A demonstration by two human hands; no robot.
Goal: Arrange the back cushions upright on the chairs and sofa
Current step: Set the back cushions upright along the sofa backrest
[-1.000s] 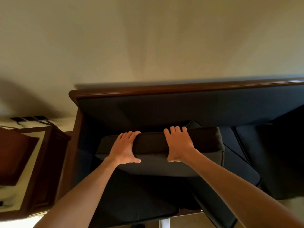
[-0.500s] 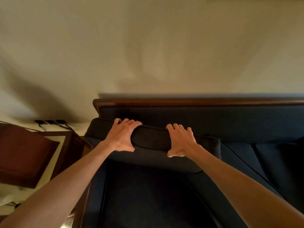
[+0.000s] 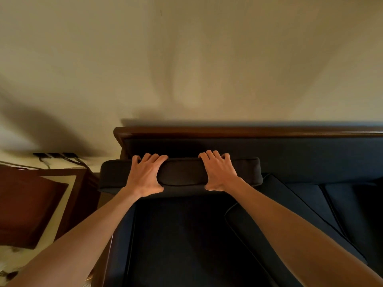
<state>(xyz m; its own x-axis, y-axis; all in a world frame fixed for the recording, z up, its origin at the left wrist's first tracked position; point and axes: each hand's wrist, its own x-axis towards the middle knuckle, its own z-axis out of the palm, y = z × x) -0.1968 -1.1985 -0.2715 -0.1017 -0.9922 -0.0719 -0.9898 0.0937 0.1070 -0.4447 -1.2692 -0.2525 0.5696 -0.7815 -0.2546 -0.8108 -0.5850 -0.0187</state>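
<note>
Left hand (image 3: 145, 176) and right hand (image 3: 219, 172) grip back cushion (image 3: 182, 172).

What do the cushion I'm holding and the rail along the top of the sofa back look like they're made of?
Back cushion: dark matte woven fabric, probably over soft filling, since it dents under the left hand and right hand. Top rail: reddish-brown wood, apparently varnished, given its soft sheen.

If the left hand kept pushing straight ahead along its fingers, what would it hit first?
Probably the sofa backrest: the left hand grips the back cushion with fingers pointing at that upholstered panel under the wooden rail. The gap's depth is unclear.
</note>
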